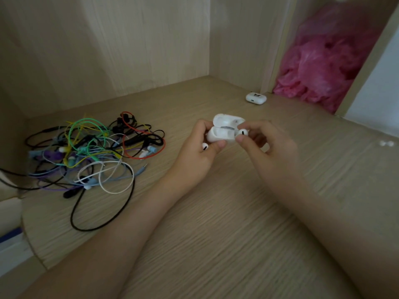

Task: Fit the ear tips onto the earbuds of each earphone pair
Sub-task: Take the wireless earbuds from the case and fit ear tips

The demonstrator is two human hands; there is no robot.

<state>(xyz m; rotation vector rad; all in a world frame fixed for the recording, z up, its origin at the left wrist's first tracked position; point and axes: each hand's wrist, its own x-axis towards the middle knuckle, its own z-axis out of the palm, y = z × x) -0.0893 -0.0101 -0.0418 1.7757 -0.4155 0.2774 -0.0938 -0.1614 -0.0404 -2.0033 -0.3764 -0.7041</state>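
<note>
My left hand (pixel 199 151) grips a white earbud charging case (pixel 220 134) with its lid flipped open, above the wooden desk. A white earbud (pixel 204 146) is tucked in that same palm. My right hand (pixel 265 143) pinches a second white earbud (pixel 243 133) between thumb and forefinger, right at the case's right edge. Two small white ear tips (pixel 386 143) lie on the desk far to the right.
A tangle of coloured wired earphones (pixel 90 154) lies on the desk (pixel 216 223) at the left. A second, closed white case (pixel 255 97) sits near the back corner. A pink plastic bag (pixel 328 61) fills the gap at the back right. Wooden walls enclose the desk.
</note>
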